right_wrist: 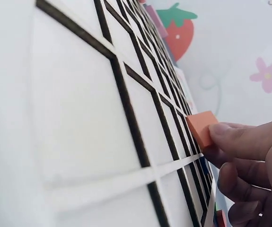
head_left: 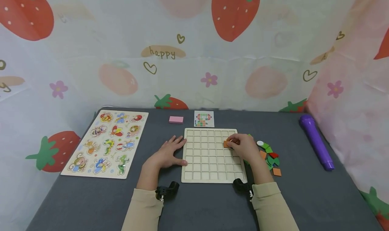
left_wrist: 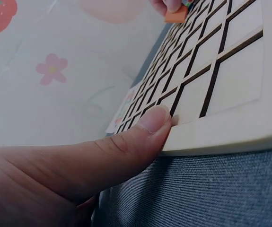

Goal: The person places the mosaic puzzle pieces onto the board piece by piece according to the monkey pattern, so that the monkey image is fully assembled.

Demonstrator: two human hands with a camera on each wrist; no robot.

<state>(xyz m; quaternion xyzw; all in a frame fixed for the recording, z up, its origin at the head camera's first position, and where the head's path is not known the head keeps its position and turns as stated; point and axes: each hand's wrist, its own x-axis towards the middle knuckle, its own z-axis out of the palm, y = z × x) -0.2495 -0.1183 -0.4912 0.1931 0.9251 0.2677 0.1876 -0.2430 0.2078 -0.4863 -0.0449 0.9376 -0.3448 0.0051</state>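
A pale wooden grid board (head_left: 209, 156) lies on the dark table. My left hand (head_left: 167, 154) rests at its left edge with fingers spread; the thumb (left_wrist: 147, 130) touches the frame in the left wrist view. Over the upper right cells, my right hand (head_left: 245, 148) pinches an orange square tile (right_wrist: 202, 128) between thumb and fingers. The tile stands tilted, with its lower edge close over the grid. My other right fingers curl under the hand. Beside the board's right edge lies a loose pile of green, red, orange and white pieces, partly hidden by my right forearm.
A small pattern card (head_left: 204, 119) lies behind the board, with a pink block (head_left: 176, 120) to its left. An insect picture board (head_left: 106, 143) covers the left side of the table. At the far right lies a purple tube (head_left: 317, 142). A printed curtain (head_left: 194, 79) hangs behind.
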